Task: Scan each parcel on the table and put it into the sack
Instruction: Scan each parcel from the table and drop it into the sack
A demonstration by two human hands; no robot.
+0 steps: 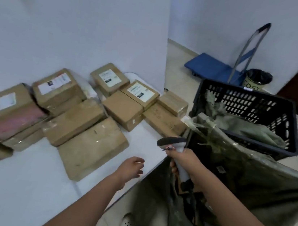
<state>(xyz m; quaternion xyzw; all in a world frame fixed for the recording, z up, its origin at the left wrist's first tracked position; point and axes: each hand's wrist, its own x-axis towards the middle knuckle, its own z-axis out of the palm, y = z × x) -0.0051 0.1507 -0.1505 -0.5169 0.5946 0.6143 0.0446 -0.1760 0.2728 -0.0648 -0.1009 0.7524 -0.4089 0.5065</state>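
Several brown cardboard parcels lie on the white table [21,181]; the nearest is a large flat parcel [92,149], and a labelled parcel [109,79] sits at the back. My right hand [185,161] grips a grey handheld scanner [173,144] just past the table's right edge, above the dark green sack [250,175]. My left hand [133,167] hovers empty over the table's right edge with relaxed, loosely curled fingers, right of the large flat parcel. The sack stands open beside the table, and at least one cardboard parcel shows dimly inside it.
A black plastic crate [249,111] with green fabric in it stands behind the sack. A blue folding hand truck [216,68] and a small lined bin [256,79] stand on the floor by the far wall. A white partition wall rises behind the table.
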